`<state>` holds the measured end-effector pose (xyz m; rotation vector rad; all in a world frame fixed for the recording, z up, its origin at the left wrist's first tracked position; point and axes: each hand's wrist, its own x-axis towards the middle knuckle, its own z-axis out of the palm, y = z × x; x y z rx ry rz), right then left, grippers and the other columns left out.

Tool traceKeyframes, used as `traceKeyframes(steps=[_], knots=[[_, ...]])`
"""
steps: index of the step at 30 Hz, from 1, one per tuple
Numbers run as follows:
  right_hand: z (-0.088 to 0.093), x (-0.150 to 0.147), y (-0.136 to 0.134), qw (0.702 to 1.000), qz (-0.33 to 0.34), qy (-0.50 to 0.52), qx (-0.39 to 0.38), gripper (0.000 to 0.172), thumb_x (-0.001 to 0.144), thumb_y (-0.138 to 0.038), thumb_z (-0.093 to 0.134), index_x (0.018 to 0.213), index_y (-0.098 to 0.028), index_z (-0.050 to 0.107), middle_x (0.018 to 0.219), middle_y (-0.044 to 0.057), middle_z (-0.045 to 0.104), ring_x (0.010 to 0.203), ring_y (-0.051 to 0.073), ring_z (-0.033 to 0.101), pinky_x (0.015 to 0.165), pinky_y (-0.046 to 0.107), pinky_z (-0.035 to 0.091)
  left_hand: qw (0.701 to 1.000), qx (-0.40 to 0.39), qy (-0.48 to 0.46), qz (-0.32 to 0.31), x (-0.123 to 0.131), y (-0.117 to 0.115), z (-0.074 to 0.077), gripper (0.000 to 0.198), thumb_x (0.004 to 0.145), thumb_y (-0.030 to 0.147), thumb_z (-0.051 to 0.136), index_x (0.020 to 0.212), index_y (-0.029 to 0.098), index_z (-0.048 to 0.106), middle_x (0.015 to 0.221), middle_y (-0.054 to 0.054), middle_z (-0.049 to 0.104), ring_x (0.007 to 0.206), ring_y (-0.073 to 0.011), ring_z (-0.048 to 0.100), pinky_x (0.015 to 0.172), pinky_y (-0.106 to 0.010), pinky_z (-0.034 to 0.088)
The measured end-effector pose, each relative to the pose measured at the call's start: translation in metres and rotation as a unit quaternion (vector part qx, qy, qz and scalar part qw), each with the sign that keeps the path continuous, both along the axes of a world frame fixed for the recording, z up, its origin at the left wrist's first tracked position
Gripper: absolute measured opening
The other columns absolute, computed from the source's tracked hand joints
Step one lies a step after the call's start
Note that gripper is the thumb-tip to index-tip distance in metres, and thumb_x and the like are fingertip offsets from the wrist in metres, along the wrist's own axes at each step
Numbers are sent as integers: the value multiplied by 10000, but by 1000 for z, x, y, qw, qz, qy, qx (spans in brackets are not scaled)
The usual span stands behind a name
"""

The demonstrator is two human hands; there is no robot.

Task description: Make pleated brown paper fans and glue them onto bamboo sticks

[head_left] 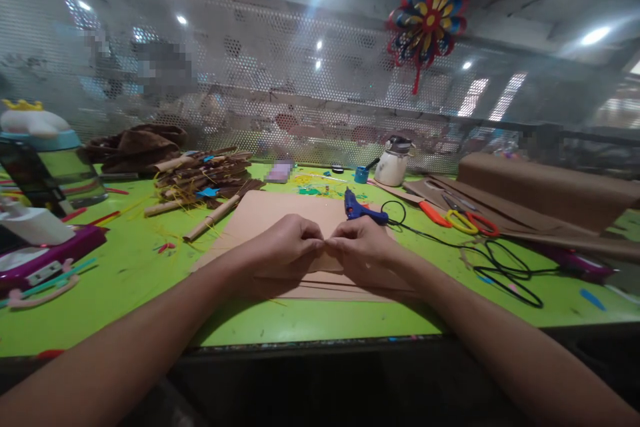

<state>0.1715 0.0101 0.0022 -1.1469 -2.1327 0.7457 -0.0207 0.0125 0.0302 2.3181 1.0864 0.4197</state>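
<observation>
Left hand [291,240], right hand [364,240], fingertips [317,245] close together

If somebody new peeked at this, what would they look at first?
Probably the big red, blue and yellow flower-shaped decoration, high up on the right. Next, maybe, the bright green table, where the left hand and right hand meet at the fingertips over brown paper in the middle. Just beyond the right hand lies a blue glue gun.

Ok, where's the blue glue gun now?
The glue gun is right of centre in the head view, just beyond the right hand, left of the scissors.
</observation>
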Motion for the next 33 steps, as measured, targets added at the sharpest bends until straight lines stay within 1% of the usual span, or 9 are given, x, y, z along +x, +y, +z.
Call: traceKeyframes(steps=[4, 7, 11, 14, 17, 21, 27, 30, 33], knots=[[2, 2, 6, 997, 12, 67, -46, 195, 691, -293, 624, 649, -103, 643, 570, 16, 599, 523, 96, 506, 478, 190, 375, 1000, 16, -11, 4, 1, -7, 6, 284, 758, 313, 402, 709, 127, 612, 596, 15, 530, 571, -107, 432, 507, -203, 278], [1, 4, 9, 991, 30, 105, -76, 238, 673, -334, 650, 635, -102, 622, 547, 23, 596, 480, 94, 507, 450, 194, 379, 999, 30, -15, 7, 2, -8, 7, 279, 763, 308, 401, 721, 130, 611, 612, 8, 555, 580, -108, 443, 506, -203, 273], [1, 7, 9, 987, 0, 110, -117, 317, 647, -420, 668, 618, -118, 576, 463, -3, 551, 382, 86, 470, 370, 188, 338, 998, 54, -8, 8, 1, -8, 7, 271, 759, 306, 416, 689, 131, 612, 599, 4, 553, 574, -104, 437, 504, -209, 256], [4, 7, 8, 995, -2, 56, -88, 305, 683, -414, 637, 633, -116, 589, 499, 2, 558, 432, 91, 487, 393, 185, 345, 998, 67, -7, 6, 1, -9, 6, 302, 766, 327, 411, 664, 123, 610, 574, 1, 530, 551, -99, 403, 497, -218, 241], [7, 6, 5, 1000, 8, -14, -4, 280, 716, -396, 611, 683, -119, 622, 588, 13, 587, 532, 98, 501, 463, 185, 365, 998, 70, -6, 0, 1, -13, 5, 357, 777, 386, 406, 626, 121, 592, 558, 2, 498, 535, -96, 365, 490, -228, 227], [8, 4, 2, 993, 40, -81, 82, 264, 754, -380, 579, 684, -132, 634, 635, 19, 597, 598, 109, 508, 517, 192, 366, 999, 11, -33, 2, 2, -19, 4, 359, 768, 436, 428, 629, 130, 556, 577, 13, 452, 541, -97, 347, 480, -227, 229], [14, 5, -1, 993, 83, -65, 61, 293, 826, -319, 489, 695, -108, 644, 598, 28, 607, 555, 98, 513, 492, 181, 353, 972, -175, -160, 11, -1, -20, -8, 251, 784, 368, 403, 744, 146, 512, 594, 27, 394, 523, -92, 334, 477, -222, 257], [18, 6, -3, 993, 76, -68, 60, 285, 831, -310, 482, 745, -105, 660, 640, 45, 638, 574, 105, 538, 507, 184, 368, 968, -186, -171, 10, -3, -16, -13, 258, 770, 384, 435, 709, 143, 507, 582, 28, 374, 520, -89, 307, 475, -223, 247], [21, 7, -5, 991, 79, -88, 68, 289, 835, -320, 475, 763, -110, 659, 659, 49, 649, 582, 107, 546, 510, 186, 369, 976, -156, -152, 6, -5, -16, -14, 260, 766, 382, 450, 682, 144, 512, 573, 25, 373, 524, -88, 281, 472, -223, 233]])
